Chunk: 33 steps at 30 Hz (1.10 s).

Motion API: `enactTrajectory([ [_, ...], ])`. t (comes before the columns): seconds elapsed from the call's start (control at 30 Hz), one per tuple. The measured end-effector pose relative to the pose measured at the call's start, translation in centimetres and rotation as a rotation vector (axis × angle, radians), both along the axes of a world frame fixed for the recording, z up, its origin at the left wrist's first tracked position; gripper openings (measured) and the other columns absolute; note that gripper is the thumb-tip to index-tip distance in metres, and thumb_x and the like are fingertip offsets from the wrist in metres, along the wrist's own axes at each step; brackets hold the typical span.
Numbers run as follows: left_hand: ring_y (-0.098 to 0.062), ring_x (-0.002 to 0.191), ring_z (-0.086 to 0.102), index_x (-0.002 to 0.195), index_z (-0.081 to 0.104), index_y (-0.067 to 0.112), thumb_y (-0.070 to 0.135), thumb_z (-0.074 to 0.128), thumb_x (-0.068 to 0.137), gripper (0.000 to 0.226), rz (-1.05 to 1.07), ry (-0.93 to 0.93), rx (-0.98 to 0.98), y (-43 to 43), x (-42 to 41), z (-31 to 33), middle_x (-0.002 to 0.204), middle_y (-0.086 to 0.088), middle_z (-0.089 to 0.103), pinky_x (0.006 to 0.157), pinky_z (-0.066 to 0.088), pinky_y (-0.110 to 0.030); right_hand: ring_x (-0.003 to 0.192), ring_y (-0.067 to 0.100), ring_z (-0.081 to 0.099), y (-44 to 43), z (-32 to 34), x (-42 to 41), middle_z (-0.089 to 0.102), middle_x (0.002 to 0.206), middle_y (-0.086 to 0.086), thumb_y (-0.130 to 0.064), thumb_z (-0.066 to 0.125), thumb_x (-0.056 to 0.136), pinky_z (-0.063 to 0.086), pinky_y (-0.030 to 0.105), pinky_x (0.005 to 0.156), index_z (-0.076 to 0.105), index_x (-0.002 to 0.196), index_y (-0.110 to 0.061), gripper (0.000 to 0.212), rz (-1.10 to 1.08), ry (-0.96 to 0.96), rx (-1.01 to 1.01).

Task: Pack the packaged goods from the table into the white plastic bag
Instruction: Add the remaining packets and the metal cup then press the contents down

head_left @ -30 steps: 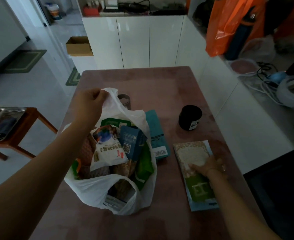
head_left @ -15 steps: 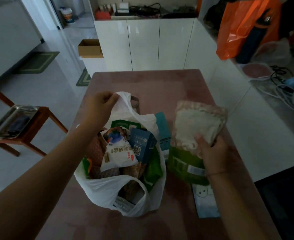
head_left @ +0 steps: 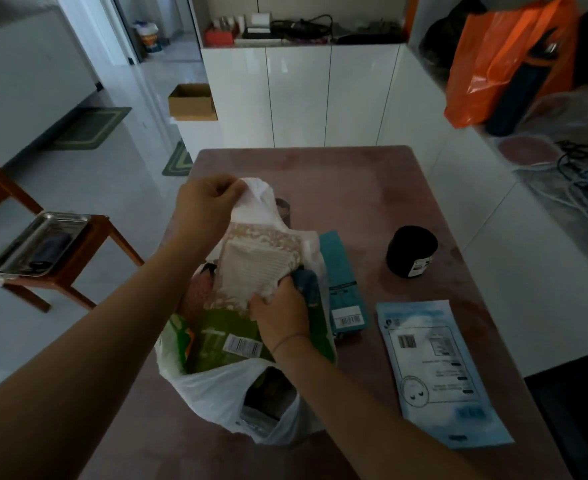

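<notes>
White plastic bag (head_left: pixel 216 393) on the pink table (head_left: pixel 354 181), its far handle pinched and lifted by the left hand (head_left: pixel 206 206). The right hand (head_left: pixel 280 318) gripped the green-and-beige pouch (head_left: pixel 254 268) by one edge; the pouch lay half inside the bag's mouth, on top of other packets. Recommended handling, as judged from this view: hold the handle high, slide the pouch in flat, and let go only once it is seated, as the bag looked nearly full. A blue carton (head_left: pixel 308 285) inside the bag crowded the mouth. Just right of the bag lay a teal packet (head_left: pixel 344 289); farther right, a pale blue flat packet (head_left: pixel 437 368) and a black jar (head_left: pixel 410 251); behind the bag, a small metal can (head_left: pixel 283 209).
</notes>
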<state>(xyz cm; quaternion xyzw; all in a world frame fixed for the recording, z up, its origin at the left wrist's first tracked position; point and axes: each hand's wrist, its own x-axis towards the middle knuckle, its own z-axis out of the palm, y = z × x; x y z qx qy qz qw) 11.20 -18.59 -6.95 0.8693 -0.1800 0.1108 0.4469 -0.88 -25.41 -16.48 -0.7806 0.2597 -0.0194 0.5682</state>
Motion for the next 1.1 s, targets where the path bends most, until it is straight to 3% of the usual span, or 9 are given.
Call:
enactTrajectory([
  [0.2, -0.003, 0.054, 0.052, 0.08, 0.066, 0.032, 0.032, 0.056, 0.089, 0.014, -0.05, 0.015, -0.027, -0.1, -1.2, 0.0, 0.06, 0.015, 0.059, 0.055, 0.041, -0.024, 0.111, 0.031, 0.059, 1.2, 1.5, 5.2, 0.057, 0.128, 0.016, -0.019, 0.055, 0.091, 0.053, 0.041, 0.09, 0.03, 0.134, -0.005, 0.052, 0.143, 0.237, -0.24],
  [0.3, -0.005, 0.051, 0.051, 0.077, 0.065, 0.03, 0.03, 0.056, 0.09, 0.016, -0.061, 0.036, -0.023, 0.1, -1.7, 0.0, 0.061, 0.012, 0.059, 0.054, 0.044, -0.026, 0.112, 0.031, 0.058, 2.0, 2.1, 6.5, 0.054, 0.131, 0.018, -0.042, 0.053, 0.09, 0.049, 0.041, 0.085, 0.013, 0.144, 0.0, 0.079, 0.206, 0.295, -0.519],
  [0.4, 0.0, 0.048, 0.049, 0.078, 0.065, 0.026, 0.026, 0.055, 0.091, 0.016, -0.073, 0.028, -0.008, 0.1, -1.9, 0.0, 0.059, 0.013, 0.057, 0.052, 0.041, -0.019, 0.116, 0.033, 0.056, 1.8, 2.4, 5.4, 0.046, 0.14, 0.02, -0.069, 0.043, 0.083, 0.048, 0.042, 0.086, -0.011, 0.149, -0.007, 0.105, 0.28, 0.284, -0.545],
  [0.5, -0.001, 0.046, 0.047, 0.08, 0.068, 0.019, 0.025, 0.054, 0.092, 0.018, -0.066, 0.019, -0.023, -0.1, -1.8, -0.2, 0.058, 0.012, 0.056, 0.051, 0.041, -0.021, 0.117, 0.025, 0.056, -0.6, 2.9, 2.5, 0.05, 0.138, 0.012, -0.061, 0.045, 0.086, 0.052, 0.04, 0.09, 0.013, 0.148, -0.02, 0.081, 0.239, -0.133, -0.415],
  [0.6, -0.004, 0.046, 0.048, 0.076, 0.064, 0.029, 0.03, 0.053, 0.092, 0.019, -0.048, 0.001, -0.002, 0.0, -1.3, -0.4, 0.056, 0.013, 0.056, 0.05, 0.042, -0.024, 0.071, 0.004, 0.056, -5.8, 1.1, -1.2, 0.066, 0.086, 0.001, -0.024, 0.047, 0.092, 0.046, 0.01, 0.065, 0.061, 0.108, -0.012, 0.024, -0.2, -0.643, -0.515],
  [0.7, -0.003, 0.045, 0.05, 0.066, 0.059, 0.039, 0.036, 0.052, 0.09, 0.025, -0.039, -0.021, 0.007, 0.1, -0.8, -0.6, 0.055, 0.016, 0.056, 0.049, 0.042, -0.024, 0.083, 0.022, 0.061, -12.1, -3.5, -1.9, 0.066, 0.096, 0.01, -0.011, 0.051, 0.089, 0.047, 0.029, 0.067, 0.062, 0.102, -0.008, 0.017, -0.549, -0.31, -0.343],
  [0.8, -0.011, 0.047, 0.055, 0.066, 0.06, 0.049, 0.052, 0.046, 0.084, 0.023, -0.019, 0.005, 0.012, 0.0, -0.6, -0.8, 0.054, 0.013, 0.059, 0.05, 0.054, -0.038, 0.11, 0.032, 0.059, -15.0, -8.2, 0.2, 0.059, 0.125, 0.018, -0.028, 0.068, 0.084, 0.048, 0.036, 0.087, 0.051, 0.122, 0.0, 0.05, -0.332, 0.192, -0.055],
  [1.0, -0.008, 0.043, 0.05, 0.071, 0.061, 0.054, 0.059, 0.043, 0.08, 0.02, -0.02, 0.025, 0.019, 0.1, -0.6, -0.6, 0.06, 0.026, 0.061, 0.05, 0.056, -0.042, 0.103, 0.03, 0.066, -15.6, -12.3, 1.6, 0.067, 0.117, 0.016, -0.019, 0.077, 0.076, 0.051, 0.032, 0.081, 0.063, 0.117, -0.001, 0.047, -0.189, 0.301, 0.022],
  [1.1, -0.007, 0.043, 0.05, 0.071, 0.06, 0.055, 0.054, 0.046, 0.083, 0.019, -0.025, 0.035, 0.021, 0.1, -0.7, -0.4, 0.059, 0.028, 0.06, 0.049, 0.054, -0.038, 0.097, 0.034, 0.067, -16.2, -9.9, 0.8, 0.069, 0.108, 0.023, -0.009, 0.066, 0.085, 0.051, 0.038, 0.079, 0.065, 0.11, 0.007, 0.029, -0.249, 0.121, 0.002],
])
